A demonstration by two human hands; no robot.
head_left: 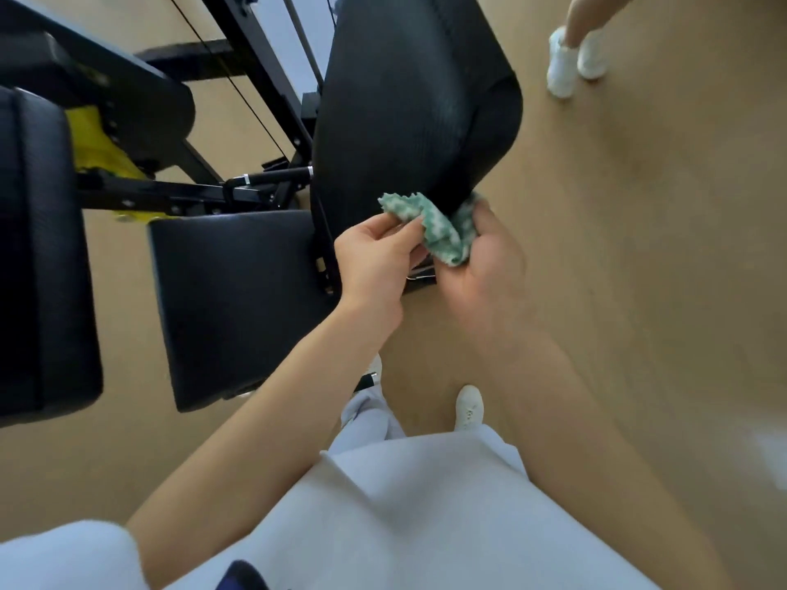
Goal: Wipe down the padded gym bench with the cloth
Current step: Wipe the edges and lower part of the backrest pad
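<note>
A: Far left edge: a black padded block [38,257], blurred, on a black steel frame [179,193] with a yellow part [96,146].

B: Next to the right?

A: The flat black seat pad [234,300] of the gym bench, lying near-centre above the tan floor [639,249]. Just right of it and farther off, the inclined back pad [409,104] rises at a tilt.

B: Hands?

A: The left hand [374,261] is at centre, fingers [396,234] pinched on the left corner of a green-and-white cloth [438,227]. The right hand [485,257] is just beside it, palm cupped under the cloth's right side, thumb over the top. Both hands have hold of it.

B: Where is the cloth against the bench?

A: At the near lower edge of the back pad, bunched between the hands. Whether it touches the pad, I cannot tell.

B: Anything farther right?

A: Far right, a second person's legs in white shoes [575,61]. Near, the wearer's own white shoe [468,406] and pale clothing.
</note>
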